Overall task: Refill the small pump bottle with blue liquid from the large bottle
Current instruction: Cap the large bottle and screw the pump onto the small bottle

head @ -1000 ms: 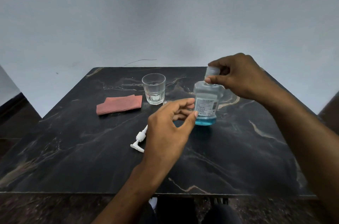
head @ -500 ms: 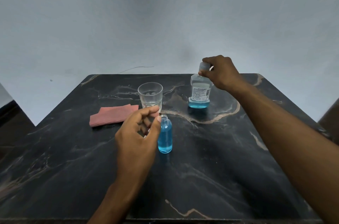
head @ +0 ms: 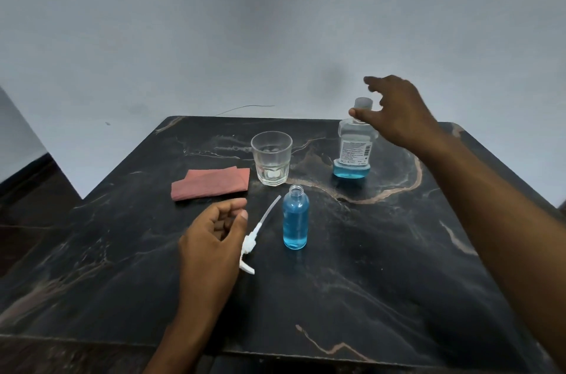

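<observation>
My right hand [head: 401, 116] hovers with fingers spread beside the large bottle's [head: 353, 147] cap; my left hand [head: 214, 239], fingers loosely curled and empty, is near the pump head [head: 249, 246].

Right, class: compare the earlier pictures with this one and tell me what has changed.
The right hand set the large bottle down at the table's far side and opened off its cap. The left hand drew back from the small bottle. Glass, cloth and pump stayed.
</observation>
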Tool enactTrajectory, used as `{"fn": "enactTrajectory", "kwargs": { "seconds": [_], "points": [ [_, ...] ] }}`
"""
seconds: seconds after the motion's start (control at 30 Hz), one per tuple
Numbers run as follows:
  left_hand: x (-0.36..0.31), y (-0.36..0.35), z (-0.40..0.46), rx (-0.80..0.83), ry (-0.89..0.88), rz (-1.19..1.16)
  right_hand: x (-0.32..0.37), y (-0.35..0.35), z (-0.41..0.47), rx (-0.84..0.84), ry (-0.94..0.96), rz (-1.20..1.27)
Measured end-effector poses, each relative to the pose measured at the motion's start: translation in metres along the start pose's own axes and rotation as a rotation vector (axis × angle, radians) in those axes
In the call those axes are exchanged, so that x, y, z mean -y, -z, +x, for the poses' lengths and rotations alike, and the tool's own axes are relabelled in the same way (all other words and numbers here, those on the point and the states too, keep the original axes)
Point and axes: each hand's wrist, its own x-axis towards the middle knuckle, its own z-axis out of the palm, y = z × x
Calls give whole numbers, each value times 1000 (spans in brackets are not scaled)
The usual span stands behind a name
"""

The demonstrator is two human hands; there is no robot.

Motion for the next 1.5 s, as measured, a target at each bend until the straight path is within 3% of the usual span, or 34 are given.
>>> {"fn": "enactTrajectory", "kwargs": {
  "seconds": [0.13, 0.23, 0.33, 0.43, 0.53, 0.63, 0.83, 1.03, 1.17, 1.3, 1.37, 1.43, 1.5],
  "points": [
    [11, 17, 4, -27, 37, 67, 36, 5, -39, -175, 157, 70],
    [18, 27, 3, -64, 43, 87, 75, 7, -78, -177, 314, 149],
    [22, 33, 4, -75, 59, 105, 116, 3, -113, -44, 509, 198],
    [23, 39, 5, -100, 65, 109, 146, -16, -138, 224, 687, 187],
    [21, 45, 4, -118, 52, 113, 159, -46, -151, 484, 820, -15],
    [19, 48, 2, -101, 56, 119, 160, -70, -156, 545, 937, -212],
    [17, 48, 0, -90, 70, 102, 160, -93, -155, 548, 930, -405],
    [20, 45, 2, -113, 89, 70, 160, -92, -152, 550, 909, -377],
    [21, 46, 6, -181, 123, -13, 163, -81, -149, 478, 910, -300],
    [23, 46, 9, -338, 90, -101, 166, -55, -145, 251, 859, -115],
    [21, 43, 8, -387, 77, -154, 168, -36, -142, 89, 796, 98],
    [20, 36, 5, -320, 66, -151, 168, -17, -135, -90, 706, 308],
    [16, 22, -1, -126, 65, -104, 164, 1, -125, -172, 566, 421]
  ]
}}
